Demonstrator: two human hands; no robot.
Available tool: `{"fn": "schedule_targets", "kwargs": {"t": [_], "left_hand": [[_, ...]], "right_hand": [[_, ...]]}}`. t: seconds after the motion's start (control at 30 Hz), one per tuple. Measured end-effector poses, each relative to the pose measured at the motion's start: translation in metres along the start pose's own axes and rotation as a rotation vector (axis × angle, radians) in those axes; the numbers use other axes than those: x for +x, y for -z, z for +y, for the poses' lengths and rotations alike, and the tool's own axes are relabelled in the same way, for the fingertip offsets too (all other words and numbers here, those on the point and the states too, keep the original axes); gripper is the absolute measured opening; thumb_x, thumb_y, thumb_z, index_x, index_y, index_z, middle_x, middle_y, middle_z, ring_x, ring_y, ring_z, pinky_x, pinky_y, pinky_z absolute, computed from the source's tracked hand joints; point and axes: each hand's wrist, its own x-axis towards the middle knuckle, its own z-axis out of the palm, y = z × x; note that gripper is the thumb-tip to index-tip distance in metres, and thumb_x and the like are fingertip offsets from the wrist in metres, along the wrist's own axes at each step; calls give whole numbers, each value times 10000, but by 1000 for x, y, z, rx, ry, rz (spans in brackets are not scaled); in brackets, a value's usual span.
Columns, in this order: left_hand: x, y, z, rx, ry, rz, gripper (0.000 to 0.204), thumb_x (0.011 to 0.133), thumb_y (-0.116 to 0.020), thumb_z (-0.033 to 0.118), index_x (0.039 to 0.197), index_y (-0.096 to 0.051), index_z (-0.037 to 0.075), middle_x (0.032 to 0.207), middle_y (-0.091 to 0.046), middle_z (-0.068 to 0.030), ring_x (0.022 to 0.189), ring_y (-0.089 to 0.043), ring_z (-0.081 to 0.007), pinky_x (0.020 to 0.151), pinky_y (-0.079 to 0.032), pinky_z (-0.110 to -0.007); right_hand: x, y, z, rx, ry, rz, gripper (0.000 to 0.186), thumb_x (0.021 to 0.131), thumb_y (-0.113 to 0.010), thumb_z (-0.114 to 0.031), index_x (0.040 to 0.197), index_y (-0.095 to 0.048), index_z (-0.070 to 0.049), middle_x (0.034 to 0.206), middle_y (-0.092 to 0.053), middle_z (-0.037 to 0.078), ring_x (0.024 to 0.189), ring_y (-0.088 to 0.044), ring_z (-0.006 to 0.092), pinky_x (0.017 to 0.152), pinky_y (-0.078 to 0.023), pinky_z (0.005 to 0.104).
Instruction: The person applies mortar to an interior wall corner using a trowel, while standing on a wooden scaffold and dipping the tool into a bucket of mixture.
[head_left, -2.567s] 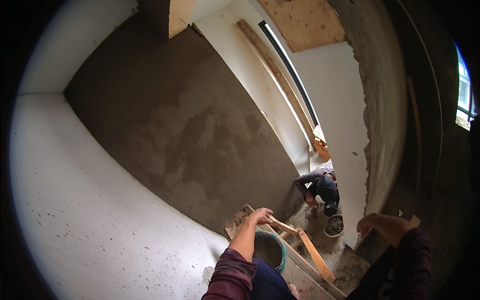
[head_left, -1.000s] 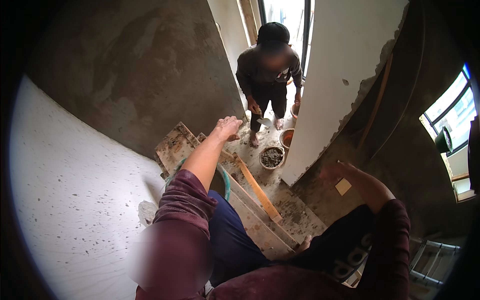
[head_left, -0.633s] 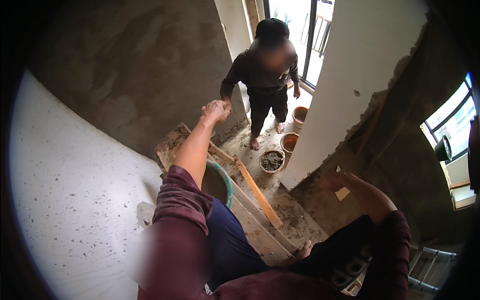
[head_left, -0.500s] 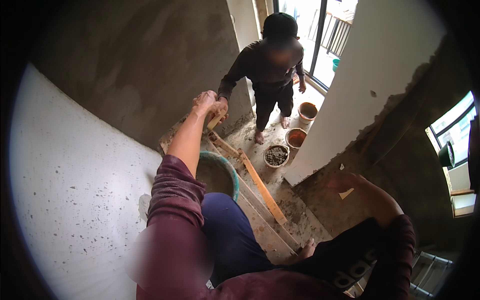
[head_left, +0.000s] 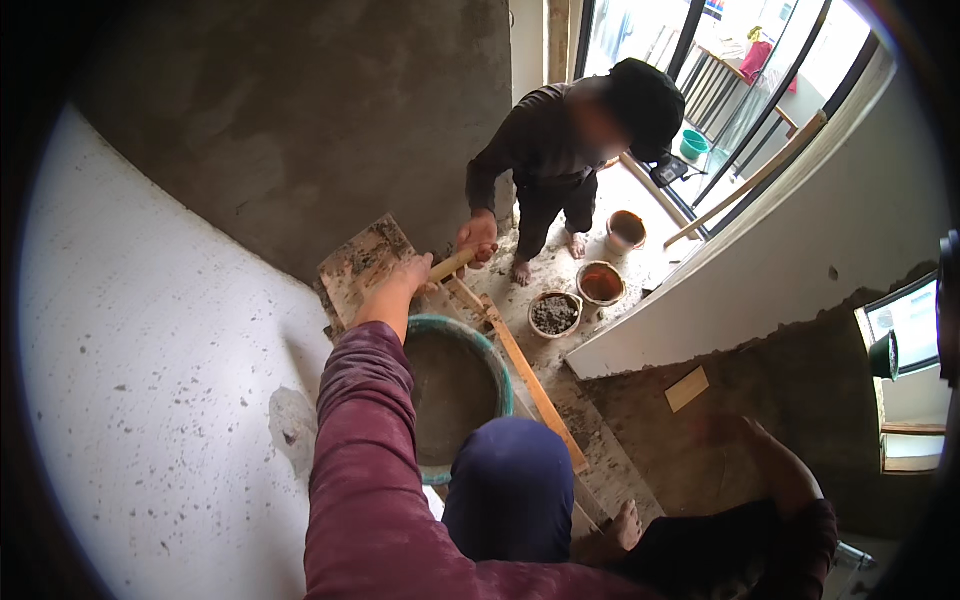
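Observation:
My left hand (head_left: 405, 276) is stretched forward and closed around one end of a short pale wooden stick (head_left: 452, 265). A co-worker's hand (head_left: 477, 238) is at the stick's other end, so both hands meet on it. Beneath my left forearm stands a round tub with a green rim (head_left: 505, 385), holding grey wet mix. A long wooden batten (head_left: 535, 385) slants beside the tub, its far end just under the stick. My right hand (head_left: 722, 430) is out at the right in shadow, smeared by motion, and its fingers cannot be made out.
The co-worker (head_left: 545, 150) stands ahead, head turned to the right. Several buckets, one with grey rubble (head_left: 554, 315), line the floor near a white partition (head_left: 760, 270). A speckled white wall (head_left: 170, 350) curves along my left. A tan rectangular piece (head_left: 687, 390) lies right of the planks.
My left hand and the wooden stick have come lower, and the stick shows more fully. The co-worker has bent forward and turned their head to the right. My view has shifted.

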Motion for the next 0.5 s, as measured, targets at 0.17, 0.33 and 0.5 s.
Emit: {"fn": "schedule_targets", "kwargs": {"t": [0.17, 0.33, 0.5], "left_hand": [[21, -18, -2, 103, 31, 33, 425, 680, -771, 266, 1073, -650, 159, 1052, -664, -115, 1021, -628, -279, 854, -489, -432], [13, -3, -7, 164, 15, 11, 354, 619, -758, 199, 953, -690, 105, 965, -689, -106, 967, -653, -264, 786, -511, -435], [-14, -11, -83, -98, 48, 257, 384, 645, -708, 193, 1022, -640, 159, 966, -679, -102, 971, -634, -278, 791, -442, -432]], "right_hand": [[-1, -5, -78, -604, 64, -29, 243, 886, -524, -307, 878, -602, -77, 871, -593, 146, 809, -570, 315, 746, -458, 432], [3, -11, -82, -563, 308, 150, 256, 878, -545, -316, 832, -611, -73, 915, -630, 127, 806, -585, 334, 695, -464, 438], [23, 4, -160, -523, 126, -83, 328, 895, -544, -376, 1028, -635, -89, 1030, -623, 145, 953, -581, 330, 810, -461, 419]]}}
